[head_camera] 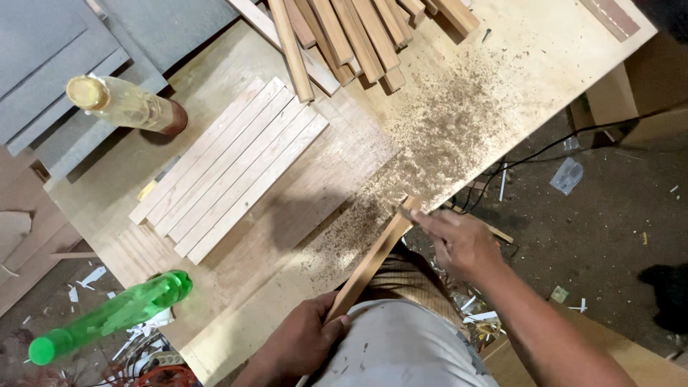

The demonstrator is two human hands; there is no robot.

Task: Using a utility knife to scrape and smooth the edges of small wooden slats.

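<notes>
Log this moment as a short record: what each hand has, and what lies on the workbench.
left hand: grips the near end of a long light-brown wooden strip
right hand: fingers on the strip's far end
strip: slanted, held at the bench's near edge
bench: pale wooden top, sawdust scattered over it
laid out: flat row of pale wooden slats, side by side
stacked: pile of brown wooden sticks at the far edge
bottles: clear yellowish bottle at the bench's left edge; green plastic bottle at near left
</notes>
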